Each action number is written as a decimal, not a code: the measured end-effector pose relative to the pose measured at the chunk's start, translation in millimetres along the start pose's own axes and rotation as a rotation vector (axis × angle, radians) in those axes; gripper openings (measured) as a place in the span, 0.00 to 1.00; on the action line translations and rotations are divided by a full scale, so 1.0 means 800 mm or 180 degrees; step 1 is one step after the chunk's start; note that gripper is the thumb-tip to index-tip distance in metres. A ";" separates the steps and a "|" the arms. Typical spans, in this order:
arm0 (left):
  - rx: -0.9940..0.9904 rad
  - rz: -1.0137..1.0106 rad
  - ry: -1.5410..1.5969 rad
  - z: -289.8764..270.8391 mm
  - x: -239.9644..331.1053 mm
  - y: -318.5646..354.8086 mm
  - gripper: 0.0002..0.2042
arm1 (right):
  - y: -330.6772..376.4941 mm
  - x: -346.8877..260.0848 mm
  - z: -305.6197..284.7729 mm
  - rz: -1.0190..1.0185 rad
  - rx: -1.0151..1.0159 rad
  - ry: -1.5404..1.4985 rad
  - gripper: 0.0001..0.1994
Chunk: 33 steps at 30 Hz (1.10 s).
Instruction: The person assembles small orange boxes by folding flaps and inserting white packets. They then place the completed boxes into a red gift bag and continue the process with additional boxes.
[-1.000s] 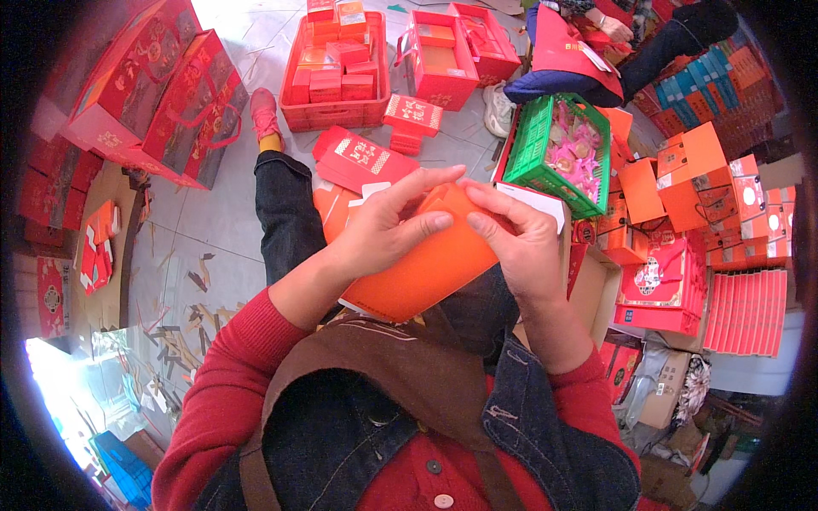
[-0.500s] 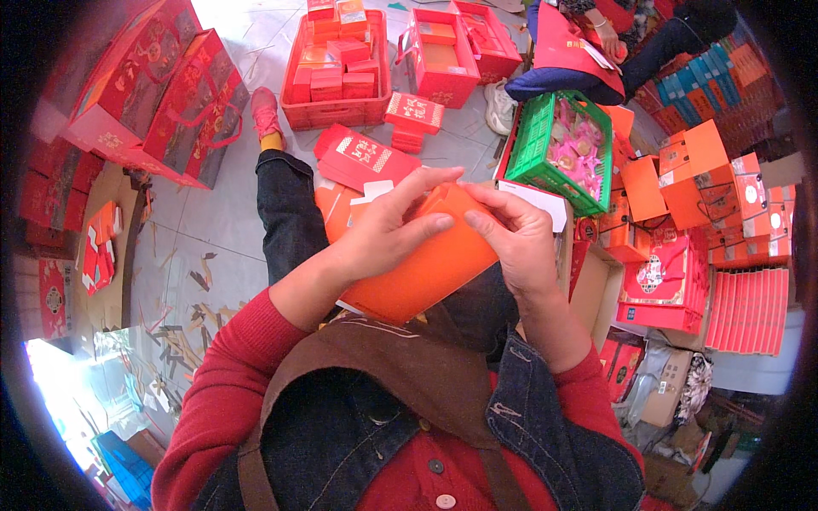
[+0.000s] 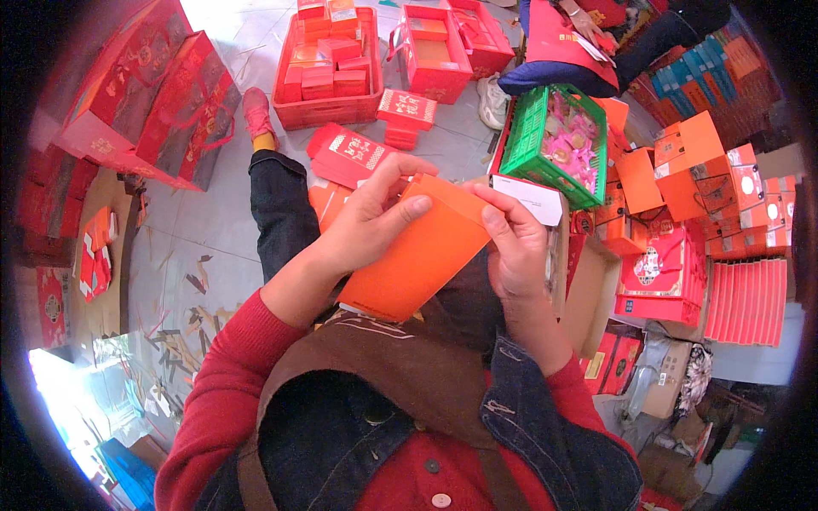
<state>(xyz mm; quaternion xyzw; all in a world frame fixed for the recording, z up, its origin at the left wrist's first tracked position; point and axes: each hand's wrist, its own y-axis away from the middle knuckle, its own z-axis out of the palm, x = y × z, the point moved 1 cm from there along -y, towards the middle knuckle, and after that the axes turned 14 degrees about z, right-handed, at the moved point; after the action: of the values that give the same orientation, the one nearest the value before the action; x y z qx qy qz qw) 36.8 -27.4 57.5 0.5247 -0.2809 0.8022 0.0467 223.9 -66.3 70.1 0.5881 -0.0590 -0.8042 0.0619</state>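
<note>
Left hand (image 3: 362,226), half-curled, grips orange box (image 3: 416,255), thumb on its face; right hand (image 3: 520,247), nearly closed, pinches its upper right corner.

You wear red sleeves (image 3: 226,370) and a brown apron (image 3: 341,351) | your carton (image 3: 417,247) shows plain orange | red cards (image 3: 345,156) before you bear pale patterning | pink flowers (image 3: 571,140) brighten a green crate (image 3: 522,140)

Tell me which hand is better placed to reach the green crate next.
Probably the right hand: it is nearer the green plastic crate, while the left hand, farther away, grips the orange carton at its upper left.
</note>
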 end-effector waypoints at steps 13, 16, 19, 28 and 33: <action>-0.0257 0.0130 -0.0357 0.007 0.001 0.007 0.16 | -0.004 -0.021 -0.012 0.0321 -0.0463 0.1232 0.15; -0.0270 -0.0036 -0.0418 0.006 0.000 0.006 0.15 | -0.005 -0.015 -0.013 0.0198 -0.0315 0.1475 0.15; -0.0388 -0.0047 -0.0681 0.002 -0.005 0.008 0.14 | 0.000 -0.010 -0.015 0.0041 -0.0235 0.1585 0.14; -0.0328 0.0245 -0.0914 0.002 -0.011 0.007 0.13 | 0.004 0.002 -0.017 0.0030 -0.0021 0.1338 0.13; -0.0482 0.0294 -0.1260 0.000 -0.009 0.009 0.14 | -0.002 0.004 -0.021 0.0042 -0.0213 0.1368 0.13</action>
<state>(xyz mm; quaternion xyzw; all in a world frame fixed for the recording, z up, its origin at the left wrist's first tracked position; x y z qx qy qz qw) 37.0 -31.8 48.5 0.6536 -0.3677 0.6615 -0.0069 239.4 -65.4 61.9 0.7432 -0.0216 -0.6615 0.0978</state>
